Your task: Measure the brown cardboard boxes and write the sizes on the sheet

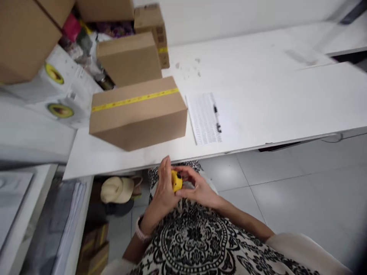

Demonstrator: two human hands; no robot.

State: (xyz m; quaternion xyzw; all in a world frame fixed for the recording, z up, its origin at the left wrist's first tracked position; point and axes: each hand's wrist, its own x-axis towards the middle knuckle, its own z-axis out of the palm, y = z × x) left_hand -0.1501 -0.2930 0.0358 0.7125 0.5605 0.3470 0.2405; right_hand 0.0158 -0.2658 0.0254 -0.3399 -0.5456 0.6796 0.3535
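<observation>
Close to my body, just below the desk edge, both my hands meet around a small yellow tape measure [176,181] with black parts. My left hand [163,191] holds it against the palm, fingers pointing up and its thumb hidden. From the other side my right hand [197,187] grips it with curled fingers and thumb. Beyond the hands, a brown cardboard box [140,114] sealed with yellow tape lies on the white desk [258,103]. To its right rest printed sheets [202,118] with a black-and-white pen [217,119] on them.
More cartons [129,57] and white boxes with avocado pictures [65,91] are stacked at the left. An open drawer [54,225] stands at lower left, near a beige cap [117,190] under the desk. Grey tiled floor [286,183] shows at right.
</observation>
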